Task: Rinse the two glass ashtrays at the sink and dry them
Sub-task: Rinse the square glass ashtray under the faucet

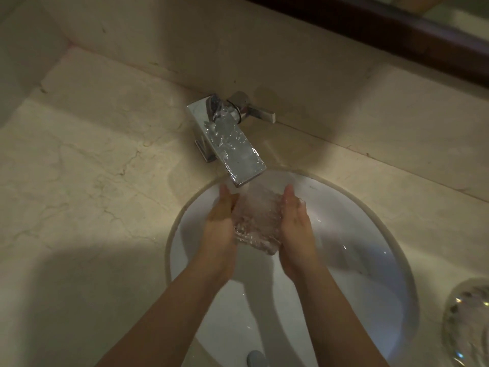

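Beige marble counter (92,168) w/ white oval sink (357,260), dim light. Chrome tap (232,149) at the back, water running. One glass ashtray (255,223) is over the basin, just below the spout, in the stream. L hand (219,223) and R hand (296,229) grip it from either side, fingers cupped round its edges. A second ashtray (468,321) sits on the counter, far right, well apart.

The tabletop (92,160) is cream marble with dark veins, the sink (370,260) white, the faucet (232,149) mirror chrome, and both ashtrays (255,223) (468,321) clear, seemingly knobbly-patterned glass.
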A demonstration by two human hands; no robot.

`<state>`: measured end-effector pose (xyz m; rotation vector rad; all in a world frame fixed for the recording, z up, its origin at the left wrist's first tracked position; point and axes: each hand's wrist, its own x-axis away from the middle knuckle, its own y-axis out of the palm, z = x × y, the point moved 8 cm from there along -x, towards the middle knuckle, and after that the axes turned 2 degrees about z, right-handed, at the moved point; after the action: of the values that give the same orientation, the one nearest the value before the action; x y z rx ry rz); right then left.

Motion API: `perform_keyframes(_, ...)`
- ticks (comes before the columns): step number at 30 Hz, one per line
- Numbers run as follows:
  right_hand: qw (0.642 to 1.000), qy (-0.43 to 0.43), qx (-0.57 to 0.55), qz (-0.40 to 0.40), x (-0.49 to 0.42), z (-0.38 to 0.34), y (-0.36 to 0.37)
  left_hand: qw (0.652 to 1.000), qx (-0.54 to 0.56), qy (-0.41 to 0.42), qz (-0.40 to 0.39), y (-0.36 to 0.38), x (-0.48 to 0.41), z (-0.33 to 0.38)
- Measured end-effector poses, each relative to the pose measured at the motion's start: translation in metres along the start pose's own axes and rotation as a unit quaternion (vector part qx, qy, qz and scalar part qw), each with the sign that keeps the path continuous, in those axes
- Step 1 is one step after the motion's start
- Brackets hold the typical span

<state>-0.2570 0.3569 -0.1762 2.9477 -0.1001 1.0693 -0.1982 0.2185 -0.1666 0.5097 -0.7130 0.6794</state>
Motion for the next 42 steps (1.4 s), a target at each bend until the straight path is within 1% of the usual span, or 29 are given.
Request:
perform_keyframes(2, 0.994, 0.058, -0.092, 0.032, 0.001, 0.017, 0.003, 0.997, 0.051, -0.026, 0.042, -0.001, 0.001, -0.01)
perform_keyframes(3, 0.986, 0.086, -0.143, 0.028, 0.002, 0.025, 0.007, 0.996, 0.066, -0.036, 0.053, 0.0, 0.003, -0.014)
perform_keyframes(6, 0.952, 0.136, -0.275, -0.011, 0.004, 0.041, 0.02, 0.989, 0.11, -0.086, 0.045, 0.011, 0.011, -0.026)
perform_keyframes(9, 0.924, 0.139, -0.355, -0.032, 0.006, 0.042, 0.025, 0.99, 0.112, -0.085, 0.033, 0.015, 0.01, -0.02)
perform_keyframes(11, 0.914, 0.126, -0.384, -0.046, 0.004, 0.041, 0.03, 0.985, 0.13, -0.108, -0.02, 0.023, 0.012, -0.017)
perform_keyframes(13, 0.909, 0.111, -0.397, -0.066, 0.001, 0.034, 0.035, 0.973, 0.151, -0.161, -0.068, 0.026, 0.014, -0.018)
perform_keyframes(16, 0.923, 0.114, -0.353, -0.101, -0.007, 0.031, 0.038, 0.949, 0.145, -0.235, -0.151, 0.021, 0.013, -0.016)
perform_keyframes(17, 0.932, 0.113, -0.325, -0.118, -0.007, 0.028, 0.04, 0.943, 0.146, -0.244, -0.173, 0.02, 0.011, -0.014)
perform_keyframes(18, 0.94, 0.104, -0.3, -0.125, -0.009, 0.025, 0.04, 0.939, 0.158, -0.238, -0.193, 0.021, 0.011, -0.007)
perform_keyframes(20, 0.954, 0.09, -0.246, -0.146, -0.013, 0.021, 0.039, 0.937, 0.205, -0.198, -0.202, 0.022, 0.007, 0.006)
perform_keyframes(22, 0.958, 0.091, -0.22, -0.16, -0.015, 0.016, 0.036, 0.938, 0.24, -0.133, -0.211, 0.028, 0.006, 0.02)
perform_keyframes(23, 0.956, 0.103, -0.218, -0.165, -0.014, 0.013, 0.033, 0.943, 0.236, -0.102, -0.211, 0.029, 0.004, 0.024)
perform_keyframes(25, 0.945, 0.122, -0.22, -0.211, -0.008, 0.003, 0.033, 0.957, 0.214, -0.039, -0.193, 0.025, 0.003, 0.031)
perform_keyframes(26, 0.945, 0.131, -0.204, -0.221, -0.006, 0.001, 0.031, 0.964, 0.195, -0.012, -0.18, 0.023, 0.003, 0.031)
perform_keyframes(28, 0.948, 0.142, -0.161, -0.234, -0.002, 0.001, 0.028, 0.974, 0.167, 0.012, -0.154, 0.019, 0.001, 0.025)
perform_keyframes(30, 0.954, 0.147, -0.129, -0.228, 0.004, 0.003, 0.026, 0.978, 0.151, 0.028, -0.138, 0.017, 0.001, 0.021)
perform_keyframes(32, 0.96, 0.137, -0.094, -0.224, 0.008, 0.005, 0.023, 0.978, 0.145, 0.053, -0.141, 0.015, 0.0, 0.02)
perform_keyframes(34, 0.972, 0.117, -0.053, -0.198, 0.008, 0.006, 0.018, 0.976, 0.131, 0.083, -0.152, 0.014, 0.002, 0.024)
perform_keyframes(35, 0.979, 0.098, -0.034, -0.175, 0.007, 0.004, 0.015, 0.979, 0.107, 0.098, -0.142, 0.013, 0.004, 0.025)
perform_keyframes(38, 0.991, 0.024, 0.024, -0.129, 0.008, -0.004, 0.014, 0.987, 0.003, 0.147, -0.067, 0.006, 0.002, 0.03)
perform_keyframes(42, 0.996, -0.049, 0.036, -0.071, 0.015, -0.015, 0.018, 0.988, -0.05, 0.149, 0.005, 0.005, 0.005, 0.031)
